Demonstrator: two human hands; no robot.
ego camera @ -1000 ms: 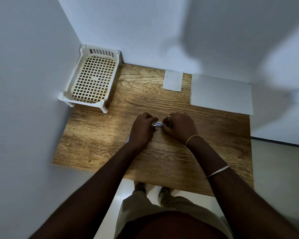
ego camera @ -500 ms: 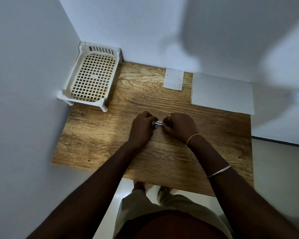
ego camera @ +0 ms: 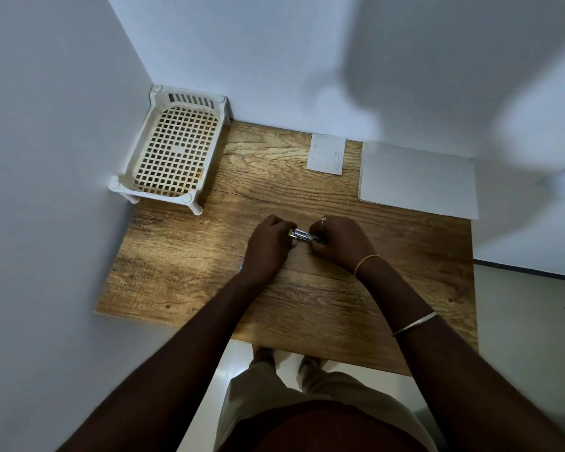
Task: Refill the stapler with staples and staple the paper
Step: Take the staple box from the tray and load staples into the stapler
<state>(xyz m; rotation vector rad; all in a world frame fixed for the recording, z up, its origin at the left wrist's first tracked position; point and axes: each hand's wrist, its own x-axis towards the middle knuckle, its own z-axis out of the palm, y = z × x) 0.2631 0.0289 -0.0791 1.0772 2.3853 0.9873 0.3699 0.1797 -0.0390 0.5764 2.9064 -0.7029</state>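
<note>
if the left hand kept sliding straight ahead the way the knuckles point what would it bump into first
Probably nothing on the table: the left hand, gripping the stapler with the right hand, points up and slightly right. The small card lies just right of that line, so a graze is possible.
</note>
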